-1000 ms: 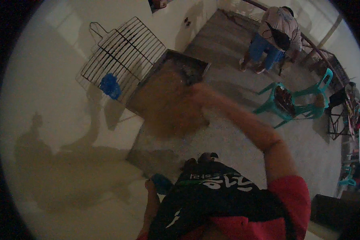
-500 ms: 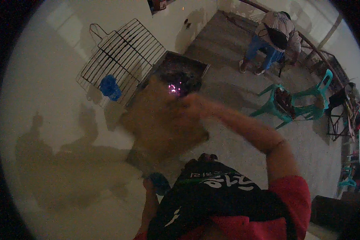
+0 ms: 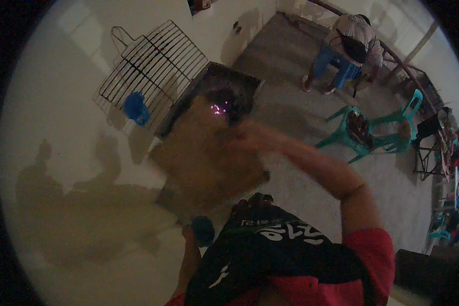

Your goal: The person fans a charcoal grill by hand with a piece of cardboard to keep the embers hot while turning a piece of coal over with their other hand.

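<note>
My right hand is closed on the edge of a brown sheet, seemingly cardboard, blurred by motion. The sheet hangs over the near side of a dark charcoal grill, where embers glow pinkish. Low beside my body, my left hand looks curled; its fingers are mostly hidden. Right against it is a dark blue rounded thing, whose kind I cannot make out. A wire grill rack with a looped handle leans by the wall left of the grill. A crumpled blue thing is on its lower part.
Green plastic chairs stand on the right, one with dark stuff on its seat. Farther back, a person bends forward near a railing. A pale wall runs along my left. A dark box-like thing is at lower right.
The cardboard and my right hand have shifted slightly and remain blurred. The embers look a little dimmer. The whole view has moved a little; my left hand stays low.
</note>
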A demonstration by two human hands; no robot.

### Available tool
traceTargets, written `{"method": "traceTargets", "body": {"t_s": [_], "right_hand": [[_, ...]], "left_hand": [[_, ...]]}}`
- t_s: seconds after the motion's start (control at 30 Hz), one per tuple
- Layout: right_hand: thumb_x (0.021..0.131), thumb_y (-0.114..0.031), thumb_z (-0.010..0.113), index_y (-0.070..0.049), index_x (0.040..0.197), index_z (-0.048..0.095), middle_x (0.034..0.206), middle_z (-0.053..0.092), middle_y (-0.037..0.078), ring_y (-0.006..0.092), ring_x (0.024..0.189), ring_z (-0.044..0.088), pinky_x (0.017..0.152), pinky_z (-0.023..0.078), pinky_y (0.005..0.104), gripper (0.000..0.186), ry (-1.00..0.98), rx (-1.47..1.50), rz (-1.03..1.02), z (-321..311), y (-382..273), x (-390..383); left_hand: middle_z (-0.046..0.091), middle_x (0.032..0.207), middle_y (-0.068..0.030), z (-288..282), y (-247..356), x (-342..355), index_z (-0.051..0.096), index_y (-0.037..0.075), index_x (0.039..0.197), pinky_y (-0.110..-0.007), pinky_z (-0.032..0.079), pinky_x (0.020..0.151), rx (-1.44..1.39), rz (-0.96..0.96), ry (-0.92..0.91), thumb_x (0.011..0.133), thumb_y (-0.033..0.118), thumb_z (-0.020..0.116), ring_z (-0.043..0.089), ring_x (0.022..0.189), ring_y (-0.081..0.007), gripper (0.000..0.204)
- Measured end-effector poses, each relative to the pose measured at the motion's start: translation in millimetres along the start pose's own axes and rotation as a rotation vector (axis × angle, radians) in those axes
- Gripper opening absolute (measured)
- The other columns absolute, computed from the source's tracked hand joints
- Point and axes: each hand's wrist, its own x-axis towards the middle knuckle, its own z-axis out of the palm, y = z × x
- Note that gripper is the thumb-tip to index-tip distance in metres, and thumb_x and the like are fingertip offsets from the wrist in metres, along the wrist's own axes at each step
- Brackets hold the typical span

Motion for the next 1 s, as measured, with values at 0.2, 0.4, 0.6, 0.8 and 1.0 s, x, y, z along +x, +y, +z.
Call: {"method": "traceTargets", "body": {"t_s": [0.2, 0.4, 0.6, 0.8, 1.0], "right_hand": [[0.073, -0.024, 0.051, -0.006, 0.082, 0.061, 0.069, 0.059, 0.008, 0.0217, 0.061, 0.056, 0.052, 0.045, 0.034, 0.022, 0.511, 0.046, -0.141, -206, 119, -39], [0.075, -0.019, 0.051, -0.001, 0.09, 0.057, 0.084, 0.059, 0.011, 0.0223, 0.074, 0.055, 0.065, 0.044, 0.035, 0.025, 0.072, -0.257, 0.126, -27, 32, -14], [0.066, -0.03, 0.061, -0.004, 0.092, 0.058, 0.085, 0.061, 0.011, 0.0197, 0.074, 0.058, 0.066, 0.045, 0.0333, 0.037, 0.315, -0.464, 0.435, -108, 57, -18], [0.073, -0.02, 0.051, -0.001, 0.085, 0.059, 0.085, 0.059, 0.015, 0.0257, 0.076, 0.056, 0.06, 0.045, 0.035, 0.024, 0.222, -0.56, 0.366, -118, 73, -29], [0.073, -0.023, 0.052, -0.006, 0.098, 0.055, 0.088, 0.059, 0.013, 0.028, 0.081, 0.056, 0.072, 0.043, 0.0362, 0.031, -0.186, -0.339, 0.321, -14, -57, -12]], "left_hand": [[0.057, 0.082, -0.016, 0, 8, 6, 0.057, 0.0, 0.087, -0.039, 0.044, 0.064, 0.134, 0.011, -0.076, 0.071, 0.028, 0.054, 0.054, 0.073, -0.0291, 0.033], [0.057, 0.079, -0.0157, -8, 8, -30, 0.058, 0.0, 0.084, -0.041, 0.043, 0.066, 0.425, 0.134, -0.241, 0.069, 0.025, 0.054, 0.054, 0.072, -0.0299, 0.03], [0.056, 0.077, -0.0164, -7, -2, 3, 0.058, -0.001, 0.083, -0.039, 0.042, 0.066, -0.171, -0.137, 0.039, 0.069, 0.026, 0.054, 0.053, 0.074, -0.0319, 0.03], [0.057, 0.078, -0.0183, 10, -23, -11, 0.057, -0.003, 0.084, -0.038, 0.042, 0.068, 0.046, -0.134, -0.122, 0.071, 0.027, 0.053, 0.054, 0.076, -0.0318, 0.033], [0.056, 0.076, -0.0191, 13, -21, -10, 0.056, -0.004, 0.081, -0.038, 0.042, 0.067, -0.522, -0.31, -0.065, 0.071, 0.027, 0.052, 0.055, 0.073, -0.0323, 0.033]]}}
